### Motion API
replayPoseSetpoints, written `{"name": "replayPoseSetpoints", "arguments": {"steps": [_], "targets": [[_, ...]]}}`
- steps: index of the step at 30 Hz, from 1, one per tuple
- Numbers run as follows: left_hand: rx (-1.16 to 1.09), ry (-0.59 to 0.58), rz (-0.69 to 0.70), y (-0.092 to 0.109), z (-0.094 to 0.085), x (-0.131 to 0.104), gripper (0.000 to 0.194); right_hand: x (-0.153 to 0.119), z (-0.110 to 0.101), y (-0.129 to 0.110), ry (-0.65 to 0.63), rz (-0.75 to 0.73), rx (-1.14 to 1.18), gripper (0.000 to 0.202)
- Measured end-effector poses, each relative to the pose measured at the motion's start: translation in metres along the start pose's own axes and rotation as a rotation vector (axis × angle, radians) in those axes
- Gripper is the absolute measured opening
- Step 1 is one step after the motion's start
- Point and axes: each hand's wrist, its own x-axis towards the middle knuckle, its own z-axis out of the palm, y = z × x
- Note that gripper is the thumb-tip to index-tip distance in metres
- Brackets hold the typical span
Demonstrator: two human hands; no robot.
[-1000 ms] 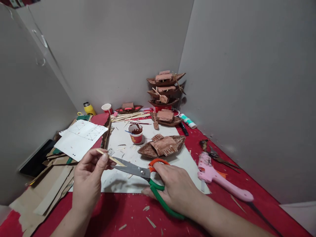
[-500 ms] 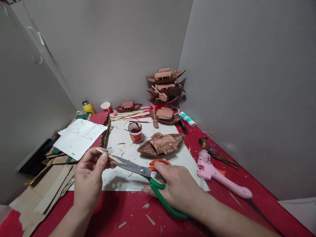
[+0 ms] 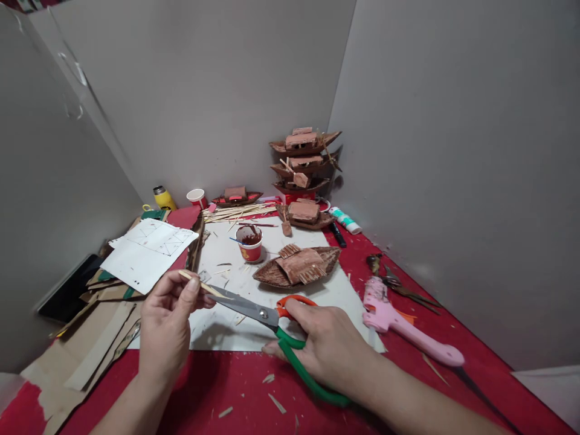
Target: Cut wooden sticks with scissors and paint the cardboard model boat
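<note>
One stick (image 3: 209, 289) pinched in left hand (image 3: 168, 320) | scissors (image 3: 267, 315) gripped in right hand (image 3: 330, 338) | blades (image 3: 242, 307) closer together than a second ago | cut apparently further along

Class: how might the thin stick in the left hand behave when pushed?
The stick is probably stiff, since it looks straight; likely light and perhaps easily snapped, being thin enough for the left hand to pinch.
</note>
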Motion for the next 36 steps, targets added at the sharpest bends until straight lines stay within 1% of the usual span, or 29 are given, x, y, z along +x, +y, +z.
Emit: {"name": "replayPoseSetpoints", "arguments": {"steps": [9, 13, 15, 20, 27, 32, 36], "targets": [[0.007, -0.016, -0.004, 0.000, -0.003, 0.002, 0.012, 0.000, 0.001, 0.001, 0.023, -0.013, -0.005, 0.026], [0.063, 0.060, 0.030, 0.001, -0.008, 0.006, 0.017, -0.001, 0.002, 0.002, 0.023, -0.019, -0.016, 0.027], [0.111, 0.078, 0.046, 0.002, -0.010, 0.007, 0.018, -0.001, 0.002, 0.002, 0.012, -0.012, -0.016, 0.028], [0.112, 0.074, 0.046, 0.002, -0.011, 0.008, 0.017, 0.002, 0.000, 0.001, -0.021, 0.005, -0.018, 0.030], [0.108, 0.069, 0.055, -0.001, -0.010, 0.006, 0.018, 0.004, 0.002, 0.002, -0.044, -0.022, -0.043, 0.031], [0.102, 0.062, 0.047, -0.002, -0.010, 0.007, 0.017, 0.003, 0.004, 0.003, -0.052, -0.027, -0.006, 0.031], [0.073, 0.044, 0.041, -0.002, -0.012, 0.008, 0.015, 0.000, 0.005, 0.002, -0.079, -0.002, 0.054, 0.033]]}}
